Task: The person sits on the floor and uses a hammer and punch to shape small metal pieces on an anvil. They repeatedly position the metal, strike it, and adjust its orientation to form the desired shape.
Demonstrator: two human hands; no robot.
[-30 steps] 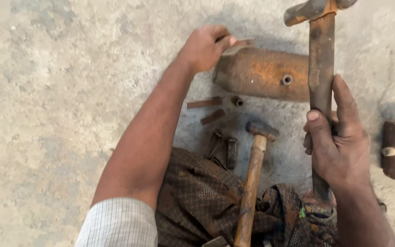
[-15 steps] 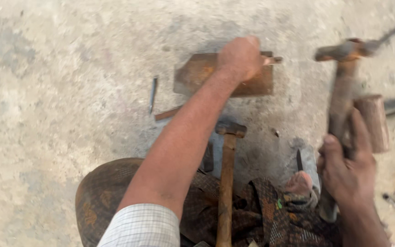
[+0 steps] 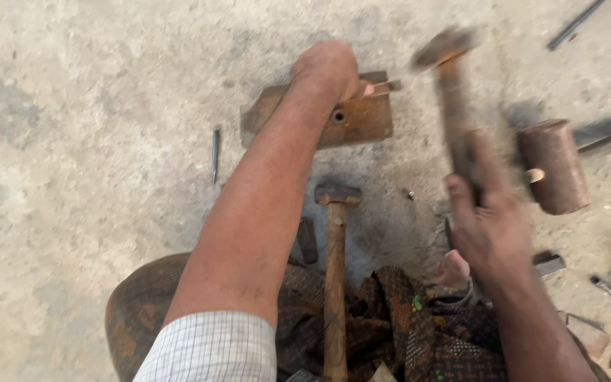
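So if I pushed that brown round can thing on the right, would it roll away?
Probably. The cylinder lies on its side on flat concrete, so a sideways push would likely roll it. It looks like rusty metal, so likely heavy and stiff. The peg sticking from its side might stop it.

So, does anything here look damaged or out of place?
Nothing is clearly broken. The rusty metal block lies slightly askew under the left hand. The hammer in the right hand is only blurred. A second hammer lies unused between the knees, and a thin nail lies loose beside the block.
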